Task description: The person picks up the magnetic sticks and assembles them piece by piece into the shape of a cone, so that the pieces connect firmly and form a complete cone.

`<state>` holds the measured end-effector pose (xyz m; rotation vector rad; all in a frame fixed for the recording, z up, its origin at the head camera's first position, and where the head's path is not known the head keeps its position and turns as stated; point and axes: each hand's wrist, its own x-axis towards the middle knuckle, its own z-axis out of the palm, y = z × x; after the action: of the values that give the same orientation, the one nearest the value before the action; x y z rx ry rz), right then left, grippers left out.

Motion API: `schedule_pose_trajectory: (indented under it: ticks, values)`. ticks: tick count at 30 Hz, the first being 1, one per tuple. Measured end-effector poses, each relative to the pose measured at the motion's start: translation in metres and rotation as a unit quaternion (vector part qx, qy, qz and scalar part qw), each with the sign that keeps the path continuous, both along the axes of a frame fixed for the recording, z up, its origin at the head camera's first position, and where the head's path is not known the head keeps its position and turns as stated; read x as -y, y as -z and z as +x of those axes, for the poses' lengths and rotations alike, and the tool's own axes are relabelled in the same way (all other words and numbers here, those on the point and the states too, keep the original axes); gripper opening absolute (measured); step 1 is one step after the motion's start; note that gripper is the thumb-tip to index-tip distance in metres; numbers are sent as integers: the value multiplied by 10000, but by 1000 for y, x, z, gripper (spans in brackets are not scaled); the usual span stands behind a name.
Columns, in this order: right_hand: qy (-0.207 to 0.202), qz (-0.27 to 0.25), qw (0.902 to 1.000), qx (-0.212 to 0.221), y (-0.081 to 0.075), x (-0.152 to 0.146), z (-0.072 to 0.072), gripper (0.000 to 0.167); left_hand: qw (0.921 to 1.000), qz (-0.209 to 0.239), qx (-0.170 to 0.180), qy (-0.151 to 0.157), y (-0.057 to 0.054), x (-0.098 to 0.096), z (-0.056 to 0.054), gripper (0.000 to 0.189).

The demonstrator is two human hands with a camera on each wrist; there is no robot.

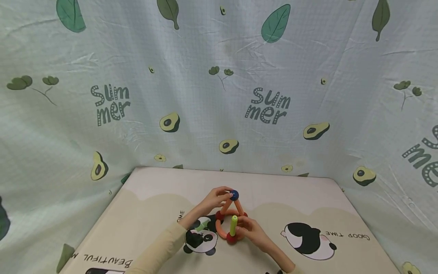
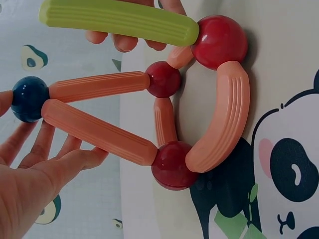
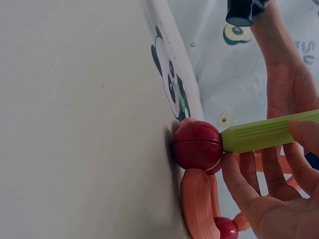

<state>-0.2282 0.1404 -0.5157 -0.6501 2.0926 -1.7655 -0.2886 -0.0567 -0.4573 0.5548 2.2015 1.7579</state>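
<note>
A magnetic stick-and-ball frame stands on the table: curved orange sticks (image 2: 232, 109) and red balls (image 2: 172, 167) form a ring at its base. Two straight orange sticks (image 2: 99, 132) lean together beneath a blue ball (image 1: 234, 195). My left hand (image 1: 219, 197) pinches that blue ball at the top. Upright on the nearest red ball (image 1: 231, 238) stands a lime-green stick (image 1: 233, 225), touching it at its lower end. My right hand (image 1: 251, 230) holds the green stick, thumb on one side and fingers on the other. The ring's far side is partly hidden.
The frame sits on a pale table mat (image 1: 273, 258) printed with pandas, one beside the ring at its left. Behind the table hangs a curtain (image 1: 191, 95) with leaf and avocado prints, which also runs along both sides.
</note>
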Motion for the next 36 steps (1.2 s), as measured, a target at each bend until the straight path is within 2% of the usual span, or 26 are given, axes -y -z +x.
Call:
schedule_pose_trajectory:
  ticks: [8, 11, 13, 16, 19, 20, 25, 30, 36]
  values:
    - [-41, -105, 9999, -87, 0, 0, -4, 37, 10000, -36, 18, 43, -6, 1, 2, 34]
    - [-80, -184, 9993, -301, 1, -1, -6, 38, 10000, -23, 20, 66, -9, 0, 4, 33]
    - [-202, -304, 9976, -588, 3, -1, -8, 36, 10000, -17, 5, 74, -12, 0, 7, 33]
    - [-187, -355, 9969, -672, 3, -1, -9, 35, 9999, -25, -61, 102, -11, 0, 7, 34]
    - [-92, -222, 9984, -511, 1, 0, -9, 37, 9999, 18, -45, 144, -6, 2, 4, 34]
    - [13, -146, 9994, -313, 0, 1, -9, 38, 9998, 44, -34, 175, -4, 2, 3, 34]
    - [210, 35, 9998, -59, -8, 4, -6, 38, 9995, 104, 51, 285, -3, 3, 3, 32]
    - [375, 108, 9992, 83, -4, 4, -9, 43, 9993, 132, 66, 347, -2, 3, 5, 31]
    - [363, 27, 9991, 202, -1, 5, -10, 42, 9989, 151, 28, 449, -1, 5, 8, 32]
